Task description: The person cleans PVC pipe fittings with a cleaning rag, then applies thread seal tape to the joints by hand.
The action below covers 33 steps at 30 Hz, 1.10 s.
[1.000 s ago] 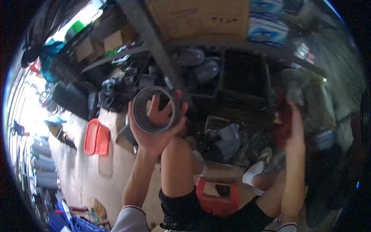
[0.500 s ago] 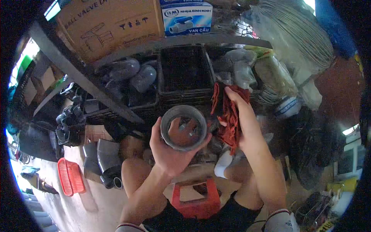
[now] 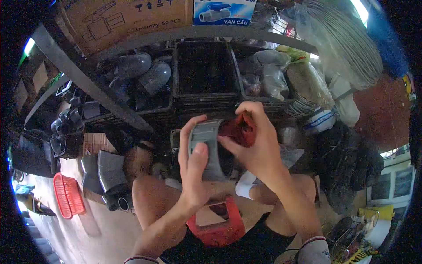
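A grey plastic pipe fitting [image 3: 205,147], short and wide, is held on its side in my left hand [image 3: 193,165]. My left thumb lies across its outer wall and the fingers wrap the far side. My right hand [image 3: 262,145] grips a bunched dark-red cloth [image 3: 241,130] at the fitting's open right end. The cloth touches or enters the rim there; how far in it reaches is hidden. Both hands are above my lap, over a red plastic stool [image 3: 220,233] between my legs.
Black crates [image 3: 206,70] line the shelf ahead, one with grey elbow fittings [image 3: 154,77]. A cardboard box [image 3: 132,22] and a blue valve box [image 3: 223,12] sit above. A red basket [image 3: 68,196] and large grey fittings [image 3: 112,174] stand on the floor at left; a black bag [image 3: 347,167] at right.
The fitting has turned from its open end facing me to lying sideways, opening to the right. My right hand has brought the cloth down and left to that opening, bunching it smaller.
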Each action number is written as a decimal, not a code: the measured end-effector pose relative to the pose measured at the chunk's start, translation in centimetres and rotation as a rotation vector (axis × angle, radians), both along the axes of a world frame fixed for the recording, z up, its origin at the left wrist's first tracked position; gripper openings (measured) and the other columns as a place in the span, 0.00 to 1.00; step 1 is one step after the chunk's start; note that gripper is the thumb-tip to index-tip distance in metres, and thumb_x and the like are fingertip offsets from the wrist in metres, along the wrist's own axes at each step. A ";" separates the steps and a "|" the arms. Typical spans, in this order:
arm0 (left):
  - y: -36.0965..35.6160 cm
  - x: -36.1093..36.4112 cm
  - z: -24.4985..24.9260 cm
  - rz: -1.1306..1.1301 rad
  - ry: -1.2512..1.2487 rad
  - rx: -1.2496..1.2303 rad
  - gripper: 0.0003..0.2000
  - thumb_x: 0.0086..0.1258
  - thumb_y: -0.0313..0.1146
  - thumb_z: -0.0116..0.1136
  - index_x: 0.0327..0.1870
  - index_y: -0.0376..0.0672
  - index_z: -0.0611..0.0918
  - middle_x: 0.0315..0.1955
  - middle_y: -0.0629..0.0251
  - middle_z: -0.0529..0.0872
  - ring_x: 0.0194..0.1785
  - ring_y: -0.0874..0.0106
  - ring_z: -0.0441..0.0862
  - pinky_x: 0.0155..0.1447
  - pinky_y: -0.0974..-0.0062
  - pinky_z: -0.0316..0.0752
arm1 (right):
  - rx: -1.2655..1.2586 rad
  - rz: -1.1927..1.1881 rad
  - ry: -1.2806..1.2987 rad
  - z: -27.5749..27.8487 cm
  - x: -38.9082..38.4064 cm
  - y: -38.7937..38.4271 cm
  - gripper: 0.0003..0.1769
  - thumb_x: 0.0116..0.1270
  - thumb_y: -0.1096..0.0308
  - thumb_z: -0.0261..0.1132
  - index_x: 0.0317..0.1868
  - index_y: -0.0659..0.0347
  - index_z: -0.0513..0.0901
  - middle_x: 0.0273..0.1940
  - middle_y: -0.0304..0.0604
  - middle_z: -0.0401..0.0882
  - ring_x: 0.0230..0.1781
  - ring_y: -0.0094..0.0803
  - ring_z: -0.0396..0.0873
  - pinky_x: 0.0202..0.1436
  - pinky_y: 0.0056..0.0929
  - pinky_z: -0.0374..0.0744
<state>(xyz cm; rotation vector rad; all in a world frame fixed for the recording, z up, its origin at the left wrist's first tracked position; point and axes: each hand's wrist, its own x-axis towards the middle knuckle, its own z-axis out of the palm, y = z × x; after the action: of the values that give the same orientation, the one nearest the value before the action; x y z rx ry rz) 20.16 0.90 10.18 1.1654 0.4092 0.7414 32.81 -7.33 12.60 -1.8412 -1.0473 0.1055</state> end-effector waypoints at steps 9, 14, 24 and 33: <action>1.9 0.0 0.1 0.161 -0.064 0.194 0.36 0.64 0.54 0.52 0.66 0.34 0.68 0.54 0.53 0.79 0.57 0.65 0.78 0.63 0.70 0.70 | -0.153 0.064 0.149 -0.8 -2.3 1.4 0.23 0.59 0.62 0.72 0.49 0.59 0.71 0.38 0.46 0.80 0.39 0.48 0.84 0.42 0.40 0.82; 0.9 0.1 1.5 0.015 -0.028 -0.150 0.26 0.72 0.48 0.46 0.62 0.36 0.73 0.46 0.62 0.81 0.50 0.75 0.76 0.56 0.77 0.69 | 0.133 0.062 -0.788 -1.0 0.2 1.3 0.21 0.53 0.69 0.69 0.49 0.52 0.76 0.35 0.37 0.76 0.32 0.40 0.80 0.32 0.34 0.81; 2.9 -0.9 0.8 0.162 0.066 0.349 0.26 0.70 0.48 0.52 0.60 0.35 0.75 0.46 0.64 0.81 0.49 0.74 0.76 0.56 0.75 0.69 | -0.018 0.093 0.077 -1.3 -0.9 3.1 0.19 0.60 0.63 0.73 0.46 0.58 0.74 0.39 0.48 0.81 0.39 0.45 0.84 0.41 0.38 0.81; 3.2 -1.6 0.4 -0.210 0.281 -0.563 0.26 0.77 0.53 0.40 0.61 0.41 0.76 0.53 0.57 0.82 0.58 0.64 0.78 0.65 0.62 0.71 | 0.126 0.214 -0.959 -1.7 0.0 1.7 0.12 0.59 0.62 0.62 0.44 0.48 0.78 0.30 0.32 0.78 0.33 0.32 0.82 0.34 0.35 0.82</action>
<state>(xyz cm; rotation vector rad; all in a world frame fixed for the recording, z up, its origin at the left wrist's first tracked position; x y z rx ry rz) 18.60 4.12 10.61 0.7600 0.6691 0.2473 32.78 -5.61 10.91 -1.6488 -1.8411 -0.7704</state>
